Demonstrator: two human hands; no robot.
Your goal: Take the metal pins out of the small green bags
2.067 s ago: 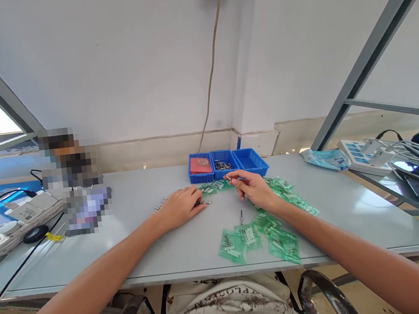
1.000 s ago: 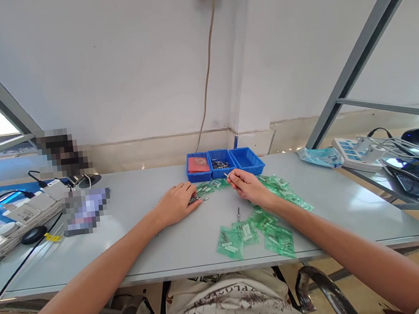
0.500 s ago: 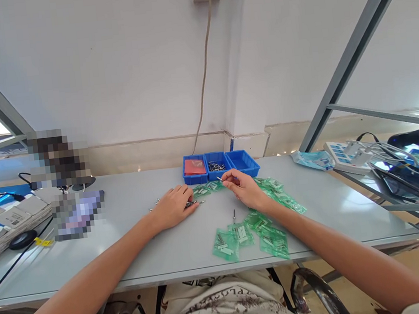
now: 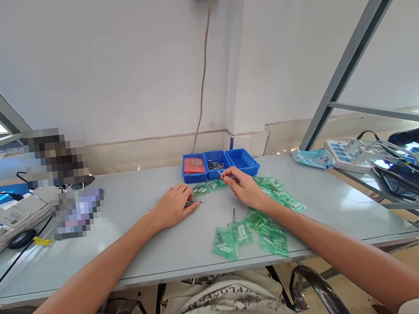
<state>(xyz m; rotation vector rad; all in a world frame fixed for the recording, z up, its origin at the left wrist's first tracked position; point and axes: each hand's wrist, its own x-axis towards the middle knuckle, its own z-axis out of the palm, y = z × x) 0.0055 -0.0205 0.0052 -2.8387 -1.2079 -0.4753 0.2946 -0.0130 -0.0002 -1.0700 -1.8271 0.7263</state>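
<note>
Right hand pinches a small part; left hand cups loose metal bits, grip unclear. Light palm pressure probably stops rolling.

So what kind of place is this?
It looks like a workbench for small parts, maybe in a workshop: there are blue bins, green bags with little parts inside, and loose metal pieces by the left hand.
</note>
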